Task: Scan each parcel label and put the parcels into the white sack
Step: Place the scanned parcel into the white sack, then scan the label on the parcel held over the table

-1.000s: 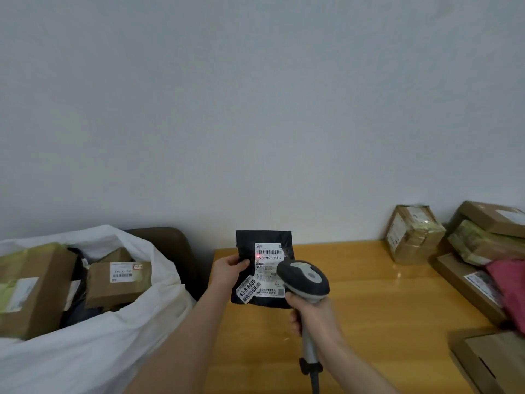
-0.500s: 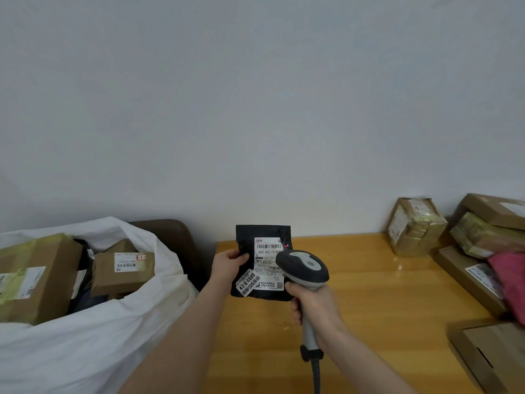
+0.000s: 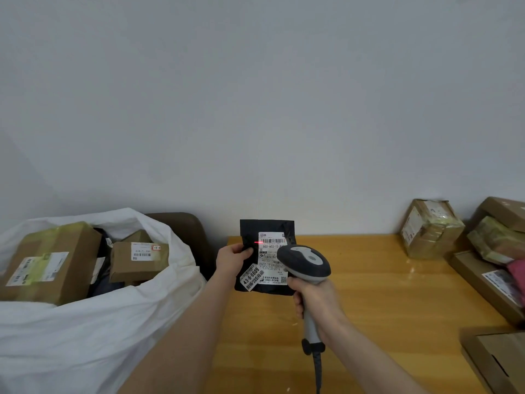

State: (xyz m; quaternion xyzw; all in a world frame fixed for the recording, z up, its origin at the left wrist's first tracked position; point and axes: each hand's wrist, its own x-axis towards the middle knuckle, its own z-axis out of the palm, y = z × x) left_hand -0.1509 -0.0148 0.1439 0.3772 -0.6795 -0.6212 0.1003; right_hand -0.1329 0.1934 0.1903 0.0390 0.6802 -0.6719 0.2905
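One black pouch is pinched at its edge by the left hand and held upright so its label faces the scanner, which is gripped in the right hand just beside it. The white sack is set open, left of the left hand.

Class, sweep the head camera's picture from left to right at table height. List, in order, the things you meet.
White sack → left hand → black parcel → scanner, in the grip of the right hand → taped brown box → pile of parcels at the right edge.
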